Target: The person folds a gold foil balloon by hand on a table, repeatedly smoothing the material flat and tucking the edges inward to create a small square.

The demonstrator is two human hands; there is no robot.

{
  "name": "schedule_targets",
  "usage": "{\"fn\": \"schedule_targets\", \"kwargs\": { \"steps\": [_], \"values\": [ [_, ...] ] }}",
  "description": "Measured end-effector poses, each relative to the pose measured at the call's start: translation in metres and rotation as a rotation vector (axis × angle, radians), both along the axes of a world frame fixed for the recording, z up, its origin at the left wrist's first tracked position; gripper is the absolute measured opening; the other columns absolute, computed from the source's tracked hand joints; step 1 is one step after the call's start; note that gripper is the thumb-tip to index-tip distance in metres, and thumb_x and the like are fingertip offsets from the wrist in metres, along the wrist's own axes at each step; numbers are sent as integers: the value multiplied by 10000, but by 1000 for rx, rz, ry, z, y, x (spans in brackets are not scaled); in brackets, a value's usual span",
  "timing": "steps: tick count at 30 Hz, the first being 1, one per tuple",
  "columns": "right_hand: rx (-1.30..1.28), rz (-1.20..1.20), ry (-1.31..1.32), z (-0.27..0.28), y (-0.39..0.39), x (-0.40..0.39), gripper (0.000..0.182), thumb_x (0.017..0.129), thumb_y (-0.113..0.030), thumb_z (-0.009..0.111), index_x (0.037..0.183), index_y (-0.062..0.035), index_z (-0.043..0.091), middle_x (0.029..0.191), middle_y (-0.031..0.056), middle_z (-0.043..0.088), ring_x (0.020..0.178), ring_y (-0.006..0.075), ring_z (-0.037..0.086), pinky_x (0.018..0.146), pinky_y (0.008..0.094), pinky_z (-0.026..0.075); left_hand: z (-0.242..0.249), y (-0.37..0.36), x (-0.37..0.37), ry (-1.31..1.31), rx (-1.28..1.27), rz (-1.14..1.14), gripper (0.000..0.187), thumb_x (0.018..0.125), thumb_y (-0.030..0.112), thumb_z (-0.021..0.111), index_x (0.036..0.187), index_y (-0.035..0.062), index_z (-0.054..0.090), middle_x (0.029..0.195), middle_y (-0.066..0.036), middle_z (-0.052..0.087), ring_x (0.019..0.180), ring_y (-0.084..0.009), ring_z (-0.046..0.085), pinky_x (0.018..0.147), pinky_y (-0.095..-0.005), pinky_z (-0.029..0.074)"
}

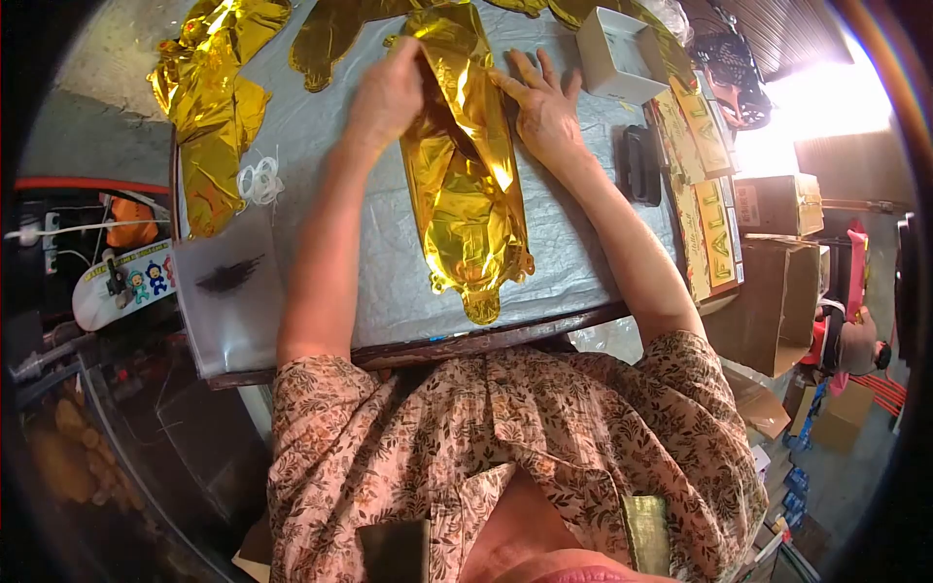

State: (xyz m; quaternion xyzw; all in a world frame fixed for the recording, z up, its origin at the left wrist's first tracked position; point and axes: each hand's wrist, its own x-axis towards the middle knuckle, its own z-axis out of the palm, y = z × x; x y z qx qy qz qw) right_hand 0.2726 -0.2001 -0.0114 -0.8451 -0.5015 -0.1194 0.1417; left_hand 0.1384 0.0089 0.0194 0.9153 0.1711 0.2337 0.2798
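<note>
A folded gold foil sheet (466, 209) lies lengthwise on the cloth-covered table, its rounded, tabbed end towards me. At its upper left edge, my left hand (392, 92) is blurred, with the fingers bent together at a lifted fold of the foil. My right hand (546, 102) rests at the foil's upper right edge with fingers spread, thumb side against the foil and the other fingers on the cloth.
More gold foil (216, 126) lies at the left, near white string (259, 182) and a clear plastic sheet (233, 291). To the right are a white box (619, 58), a black holder (639, 165) and printed packs (714, 233). Cardboard boxes (768, 301) stand beyond the table.
</note>
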Motion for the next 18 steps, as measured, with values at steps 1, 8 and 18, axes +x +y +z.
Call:
{"fn": "schedule_targets", "kwargs": {
  "steps": [1,8,18],
  "values": [
    [1,0,4,0,0,0,670,854,32,554,1462,-247,595,1624,107,414,1522,416,309,1152,742,152,-5,13,0,-273,51,9,215,985,31,536,1187,15,608,1026,-238,700,890,-423,678,775,-475,543],
    [-26,3,-65,0,2,-1,639,911,-9,501,1494,-263,563,1623,112,413,1520,411,312,1145,748,156,25,4,10,-445,319,-270,228,981,156,635,1195,125,705,1249,-50,708,1183,-249,641,947,-431,494],
    [-33,-2,-35,-1,4,-1,739,828,80,531,1504,-218,542,1613,76,429,1529,369,305,1173,729,164,-25,8,10,15,438,-322,396,1019,356,598,1372,187,658,1466,8,608,1393,-185,502,1126,-431,357]
  ]
}}
